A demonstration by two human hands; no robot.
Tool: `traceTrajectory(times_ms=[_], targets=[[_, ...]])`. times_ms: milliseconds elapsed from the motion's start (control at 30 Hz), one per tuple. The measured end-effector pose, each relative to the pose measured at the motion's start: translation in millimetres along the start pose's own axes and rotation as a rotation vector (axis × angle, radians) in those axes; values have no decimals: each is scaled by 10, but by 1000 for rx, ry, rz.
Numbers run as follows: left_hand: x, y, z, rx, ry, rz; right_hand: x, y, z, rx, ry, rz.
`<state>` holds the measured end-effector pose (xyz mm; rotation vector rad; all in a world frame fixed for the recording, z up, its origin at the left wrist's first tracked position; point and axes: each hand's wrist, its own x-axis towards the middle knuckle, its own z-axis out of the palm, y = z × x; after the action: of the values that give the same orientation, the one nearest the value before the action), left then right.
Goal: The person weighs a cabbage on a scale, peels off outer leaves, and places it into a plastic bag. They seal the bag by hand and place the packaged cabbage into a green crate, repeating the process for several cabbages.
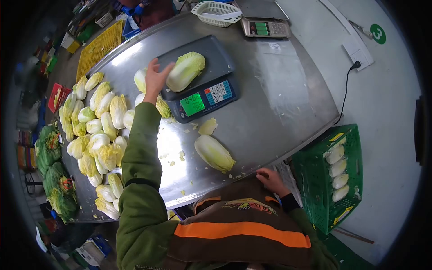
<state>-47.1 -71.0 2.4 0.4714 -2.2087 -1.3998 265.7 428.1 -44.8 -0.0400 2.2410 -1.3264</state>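
A Chinese cabbage lies on the dark platform of a digital scale, whose green display is lit. Beside its left end is my left hand, fingers and thumb spread and nothing in them. My right hand rests low by the table's front edge, its fingers loosely curled with nothing visible in them. Between the hands, another Chinese cabbage lies on the steel, with a loose leaf at its upper end. Under my left forearm, more cabbages are partly hidden.
Several Chinese cabbages are heaped on the left of the steel table. A second scale and a white basket stand at the back. A green crate with wrapped cabbages sits at right. Another person stands across the table.
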Motion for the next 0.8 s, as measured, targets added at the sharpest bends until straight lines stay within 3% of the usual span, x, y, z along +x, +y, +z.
traceTrajectory(times_ms=[67, 100, 133, 200, 233, 300, 333, 367, 400, 467, 500, 533, 600, 667, 733, 767, 800], targets=[[-15, -69, 218, 618, -222, 215, 69, -20, -118, -2, 12, -20], [-55, -50, 264, 628, -398, 191, 112, -81, -204, -14, 30, -37], [-78, -21, 310, 636, -443, 254, 140, -144, -280, -2, 63, -29], [-25, 9, 401, 565, -464, 141, 245, -249, -488, 32, 57, -161], [-176, 392, 403, 526, -527, 73, 315, -222, -615, 48, 107, -155], [-523, 998, 561, 454, -696, 236, 471, -156, -840, 351, 141, -139], [-737, 1365, 657, 212, -904, 181, 524, -222, -999, 589, 164, -34], [-892, 1518, 813, 199, -1040, 279, 559, -280, -1176, 825, 179, 76], [-1122, 1858, 965, 218, -1188, 363, 622, -216, -1322, 841, 205, 98], [-1507, 2222, 1347, 112, -1459, 672, 757, -61, -1607, 1272, -156, 29], [-1676, 2368, 1575, -11, -1601, 758, 724, -142, -1659, 1238, -248, -24], [-1816, 2557, 1748, -2, -1772, 731, 753, -8, -1662, 973, -351, -109], [-2035, 2627, 2166, -39, -2023, 800, 482, -164, -1815, 912, -591, -66], [-2058, 2577, 2594, -70, -2250, 698, 199, -498, -1906, 1181, -529, 251], [-1885, 2258, 3133, -244, -2118, 265, 101, -205, -1831, 1276, -465, 287], [-1791, 2089, 3437, -433, -1932, -389, 100, -80, -1860, 1357, -404, 319], [-1683, 1710, 3927, -275, -1448, 51, 117, -41, -1928, 1367, -401, 318]])
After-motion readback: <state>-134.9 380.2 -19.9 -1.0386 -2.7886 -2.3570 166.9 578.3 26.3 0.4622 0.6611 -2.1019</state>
